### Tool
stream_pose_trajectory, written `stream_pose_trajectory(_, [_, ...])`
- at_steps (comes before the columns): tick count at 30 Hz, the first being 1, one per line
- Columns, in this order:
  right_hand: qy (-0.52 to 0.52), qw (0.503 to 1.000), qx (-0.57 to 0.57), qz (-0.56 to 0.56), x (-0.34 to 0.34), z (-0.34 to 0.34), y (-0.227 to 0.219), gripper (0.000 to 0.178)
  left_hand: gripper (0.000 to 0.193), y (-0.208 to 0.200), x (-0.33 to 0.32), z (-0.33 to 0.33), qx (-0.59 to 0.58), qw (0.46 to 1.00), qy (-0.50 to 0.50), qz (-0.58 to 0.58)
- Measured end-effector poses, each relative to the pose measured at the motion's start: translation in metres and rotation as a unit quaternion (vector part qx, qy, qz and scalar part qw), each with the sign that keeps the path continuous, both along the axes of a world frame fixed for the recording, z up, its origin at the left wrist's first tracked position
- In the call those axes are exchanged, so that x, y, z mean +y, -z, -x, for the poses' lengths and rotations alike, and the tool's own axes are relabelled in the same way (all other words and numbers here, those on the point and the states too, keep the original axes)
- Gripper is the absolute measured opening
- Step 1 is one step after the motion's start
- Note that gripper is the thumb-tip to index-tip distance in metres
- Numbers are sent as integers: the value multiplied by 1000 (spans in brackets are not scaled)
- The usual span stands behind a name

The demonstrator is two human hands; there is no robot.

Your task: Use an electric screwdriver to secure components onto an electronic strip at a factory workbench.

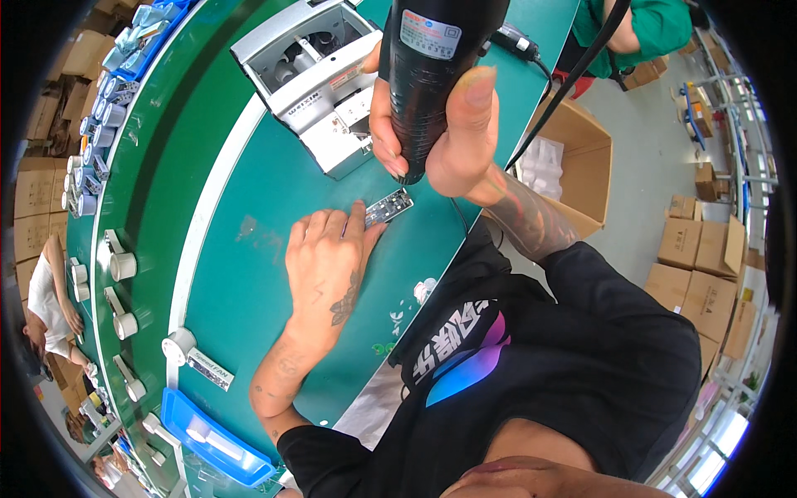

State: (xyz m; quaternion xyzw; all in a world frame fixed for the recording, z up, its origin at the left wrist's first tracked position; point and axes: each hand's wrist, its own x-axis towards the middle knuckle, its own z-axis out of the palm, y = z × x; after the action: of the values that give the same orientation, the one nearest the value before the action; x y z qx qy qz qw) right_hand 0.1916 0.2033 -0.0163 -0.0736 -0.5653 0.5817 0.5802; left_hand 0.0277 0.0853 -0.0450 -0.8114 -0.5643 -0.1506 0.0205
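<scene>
My right hand (pixel 469 133) is closed round a thick black electric screwdriver (pixel 427 91), held upright with its lower end over the far end of a small board. That narrow circuit board (pixel 388 207), set with small components, lies on the green worktop (pixel 274 187). My left hand (pixel 325 261) rests on the worktop, its thumb and forefinger pinching the board's near end. The screwdriver's bit is hidden, so I cannot tell whether it touches the board. Just beyond my hands stands a white machine with an open top (pixel 311 79), probably a screw feeder.
To the left, a green conveyor (pixel 149 199) carries several white handled parts (pixel 123 266). A blue tray (pixel 212 440) and another white round-headed part (pixel 177 346) lie near my left forearm. An open cardboard box (pixel 589 158) stands right of the bench. A black cable (pixel 573 79) hangs beside my right hand. Other people (pixel 54 307) sit nearby.
</scene>
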Motion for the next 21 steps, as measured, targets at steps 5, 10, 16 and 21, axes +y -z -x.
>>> stream_pose_trajectory(5, [-6, 1000, -10, -17, -2, -3, 7, 74, 38, 3, 0, 1, 18, 1000, 1, 0])
stream_pose_trajectory(10, [-7, 997, -11, -73, -5, -3, 11, 77, 36, 0, 2, 0, 18, 1000, 2, 0])
stream_pose_trajectory(16, [-34, 997, 12, 71, -11, -6, -8, 110, 34, 7, -2, 0, 21, 1000, -11, -8])
stream_pose_trajectory(21, [-192, 959, 188, 95, 19, 2, -39, 92, 34, 0, -2, -3, 23, 1000, -4, -1])
